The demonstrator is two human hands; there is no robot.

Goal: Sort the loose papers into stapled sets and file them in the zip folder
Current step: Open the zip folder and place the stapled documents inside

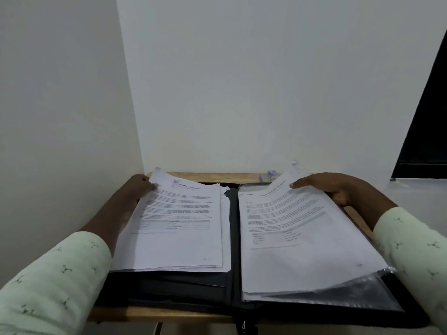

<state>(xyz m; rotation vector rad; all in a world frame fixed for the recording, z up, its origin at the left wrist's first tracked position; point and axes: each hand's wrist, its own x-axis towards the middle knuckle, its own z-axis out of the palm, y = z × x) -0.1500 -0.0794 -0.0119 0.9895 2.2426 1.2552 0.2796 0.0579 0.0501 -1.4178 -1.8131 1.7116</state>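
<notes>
A black zip folder [169, 288] lies open flat on a small wooden table. A stack of printed papers [179, 233] rests on its left half, stapled at the top left corner. My left hand [137, 189] holds that stack by its far left corner. Another stack of printed papers [297, 238] lies on the right half, partly over a clear plastic sleeve [358, 286]. My right hand [336, 187] grips the far right edge of that stack, thumb on top and fingers under it.
The wooden table [212, 177] stands in a corner between two white walls. A small pale purple object [267, 175] lies at the back edge. A dark window [425, 141] is at the right. The folder's zip pull [243, 325] hangs over the front edge.
</notes>
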